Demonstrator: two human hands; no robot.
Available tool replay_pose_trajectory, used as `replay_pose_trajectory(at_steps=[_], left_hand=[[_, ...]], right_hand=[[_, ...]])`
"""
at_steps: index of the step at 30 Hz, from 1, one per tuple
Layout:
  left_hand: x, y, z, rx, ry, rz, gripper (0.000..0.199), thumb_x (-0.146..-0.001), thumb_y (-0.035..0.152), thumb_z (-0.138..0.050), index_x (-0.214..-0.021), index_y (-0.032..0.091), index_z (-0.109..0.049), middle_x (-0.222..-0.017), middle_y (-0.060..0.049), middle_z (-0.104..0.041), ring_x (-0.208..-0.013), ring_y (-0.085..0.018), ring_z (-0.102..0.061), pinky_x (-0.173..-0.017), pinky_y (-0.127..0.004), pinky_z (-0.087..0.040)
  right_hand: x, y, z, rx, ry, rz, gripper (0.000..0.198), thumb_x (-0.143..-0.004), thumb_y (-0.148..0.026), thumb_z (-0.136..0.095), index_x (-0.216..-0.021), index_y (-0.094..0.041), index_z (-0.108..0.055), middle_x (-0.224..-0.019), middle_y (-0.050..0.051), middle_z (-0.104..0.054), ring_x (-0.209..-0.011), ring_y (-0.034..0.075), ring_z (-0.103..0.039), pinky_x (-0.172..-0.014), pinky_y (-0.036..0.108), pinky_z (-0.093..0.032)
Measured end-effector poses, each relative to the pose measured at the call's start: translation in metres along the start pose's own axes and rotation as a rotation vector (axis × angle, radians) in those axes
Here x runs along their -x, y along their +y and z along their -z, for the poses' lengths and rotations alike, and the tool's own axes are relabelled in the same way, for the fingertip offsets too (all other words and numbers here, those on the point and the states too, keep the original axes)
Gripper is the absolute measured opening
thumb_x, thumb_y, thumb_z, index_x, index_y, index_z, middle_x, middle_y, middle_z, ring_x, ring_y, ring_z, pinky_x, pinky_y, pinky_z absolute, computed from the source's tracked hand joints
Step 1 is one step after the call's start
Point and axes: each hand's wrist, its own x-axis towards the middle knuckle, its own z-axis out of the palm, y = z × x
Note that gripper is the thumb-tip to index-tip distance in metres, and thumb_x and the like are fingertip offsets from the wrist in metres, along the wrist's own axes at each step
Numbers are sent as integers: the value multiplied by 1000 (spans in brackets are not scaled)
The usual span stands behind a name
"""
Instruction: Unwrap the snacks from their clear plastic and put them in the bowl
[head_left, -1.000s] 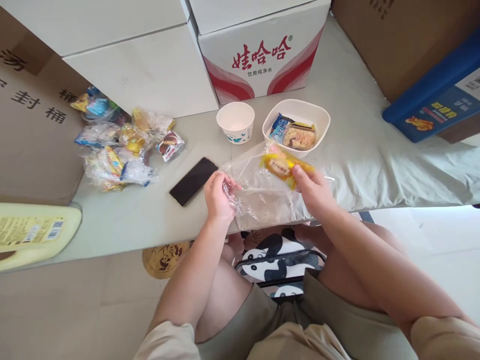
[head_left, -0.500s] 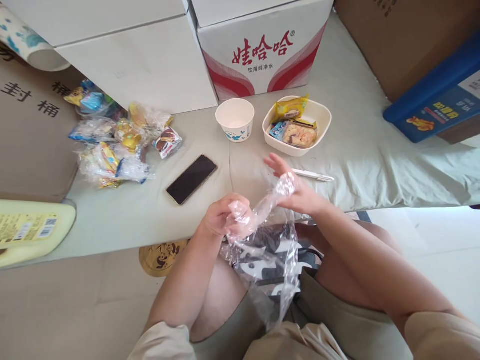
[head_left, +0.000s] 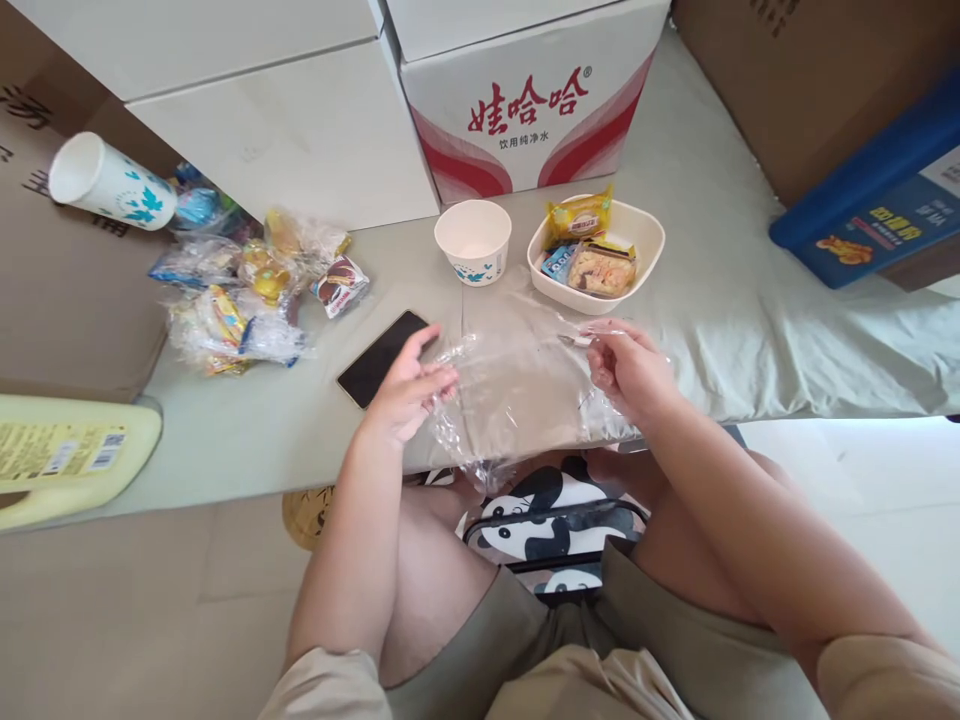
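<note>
A sheet of clear plastic film (head_left: 517,370) is spread between my hands, above the front of the cloth-covered surface. My left hand (head_left: 405,395) pinches its left side, with the index finger stretched out over the black phone (head_left: 375,365). With curled fingers, my right hand (head_left: 630,370) grips the film's right side. A white pen (head_left: 576,341) lies partly behind the right hand. Just beyond the film are a white paper bowl (head_left: 472,245) with a blue leaf print and an off-white tray (head_left: 651,245) holding several wrapped snacks (head_left: 600,268).
Several wrapped snacks (head_left: 232,290) are heaped at the left. Above them a paper cup (head_left: 112,180) is tilted on its side. White cartons (head_left: 525,120) stand at the back. A pale yellow jug (head_left: 75,455) is at left, a blue package (head_left: 877,200) at right.
My hands have moved apart, and the bunched film has spread out between them. Fingers of the right hand have closed on it. The paper cup at far left has moved down and right.
</note>
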Motion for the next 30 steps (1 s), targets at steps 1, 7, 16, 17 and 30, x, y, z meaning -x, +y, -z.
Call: replay_pose_trajectory(at_steps=[1,7,16,17,30], left_hand=[[0,0,2,60,47,-82,94,-65,27,-88,-145,31,-39,-75,4,-66,-60,-9,-64,-56,-19,-48],[-1,1,-3,19,72,-172,114,-62,25,-89,-153,40,-23,-94,0,-76,-73,-16,-74,-63,-23,-55],[0,4,-6,-4,444,-471,51,-75,39,-78,-117,32,-49,-64,8,-70,-42,-9,-59,-41,-16,-39],[0,4,-6,-4,453,-507,45,-76,41,-77,-111,31,-51,-63,8,-70,-42,-9,-59,-41,-17,-39],[-2,-4,2,-214,402,-662,20,-83,38,-67,-87,19,-68,-69,0,-68,-49,-9,-60,-47,-21,-46]], right_hand=[[1,-2,0,-16,17,-12,27,-68,-38,-71,-86,-22,-60,-46,-9,-46,-35,5,-30,-35,19,-13],[5,-3,5,-18,23,25,62,-74,-44,-67,-130,-29,-45,-60,-10,-59,-38,8,-41,-36,21,-23],[2,2,22,175,-10,300,25,-86,-45,-56,-107,-32,-55,-77,-3,-69,-46,11,-54,-44,26,-41],[2,2,22,169,-28,319,20,-85,-44,-57,-98,-29,-58,-76,-2,-69,-46,11,-54,-45,27,-42],[-5,1,35,722,38,508,41,-82,-31,-59,-121,-20,-67,-85,4,-75,-55,14,-62,-57,31,-49]])
